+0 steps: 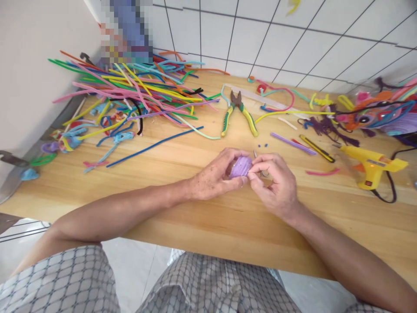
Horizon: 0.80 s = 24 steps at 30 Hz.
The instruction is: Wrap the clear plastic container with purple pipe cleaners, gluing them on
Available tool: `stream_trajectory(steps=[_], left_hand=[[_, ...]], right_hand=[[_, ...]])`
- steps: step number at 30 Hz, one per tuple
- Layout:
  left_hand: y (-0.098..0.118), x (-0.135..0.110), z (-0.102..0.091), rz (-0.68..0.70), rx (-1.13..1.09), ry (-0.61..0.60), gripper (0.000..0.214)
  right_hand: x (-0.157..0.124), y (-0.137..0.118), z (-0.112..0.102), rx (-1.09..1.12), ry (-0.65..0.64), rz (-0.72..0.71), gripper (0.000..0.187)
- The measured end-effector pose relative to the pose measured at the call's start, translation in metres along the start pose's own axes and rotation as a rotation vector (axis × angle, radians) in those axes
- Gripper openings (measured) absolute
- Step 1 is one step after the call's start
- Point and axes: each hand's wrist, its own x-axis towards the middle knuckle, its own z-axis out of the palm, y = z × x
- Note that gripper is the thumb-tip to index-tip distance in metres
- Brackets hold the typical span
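A small purple coil of wound pipe cleaner (240, 167) sits between both my hands above the wooden table (208, 217). My left hand (215, 176) curls around its left side, thumb under it. My right hand (275, 182) pinches its right edge with thumb and forefinger. A thin metal piece shows just behind my right fingers; what it is I cannot make out.
A large heap of coloured pipe cleaners (140, 93) fills the back left. Yellow-handled pliers (238, 111) lie behind my hands. A yellow glue gun (371, 165) with black cord stands at right. Finished colourful pipe-cleaner figures (378, 113) lie at far right. Loose purple, yellow and pink pieces lie scattered.
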Motion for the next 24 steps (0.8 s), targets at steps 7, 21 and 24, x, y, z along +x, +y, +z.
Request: stream_trajectory(steps=[7, 21, 24], left_hand=[[-0.001, 0.001, 0.001, -0.022, -0.005, 0.059, 0.049], [-0.004, 0.003, -0.001, 0.022, 0.061, 0.108, 0.048], [-0.003, 0.003, 0.000, 0.026, 0.064, 0.112, 0.047]], right_hand=[[0.002, 0.002, -0.005, 0.141, 0.016, 0.137, 0.007], [0.021, 0.023, -0.024, 0.736, 0.159, 0.798, 0.036], [0.022, 0.020, -0.027, 0.734, 0.153, 0.795, 0.032]])
